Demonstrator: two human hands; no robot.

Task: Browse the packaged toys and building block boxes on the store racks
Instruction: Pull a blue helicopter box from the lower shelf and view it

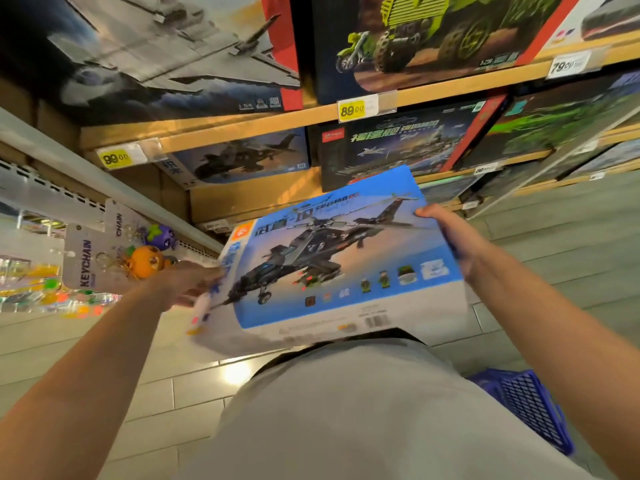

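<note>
While shelves loom, both hands (446, 233) grip helicopter box (341, 261)

Pretty clearly a toy aisle in a shop. Wooden shelves (221, 124) are stacked with big building block boxes: a grey spaceship box (166, 53), a green truck box (429, 36), a warship box (398, 147) and a helicopter one lower down. Yellow price tags (351, 110) reading 89.00 and 99.00 are clipped to the shelf edges, with a white 79.00 tag (568, 65) further right. Off to the left, carded keychains (86, 263) hang from a white peg rack (52, 192). There's a blue shopping basket (526, 407) sitting on the pale tiled floor (180, 386) too.
</note>
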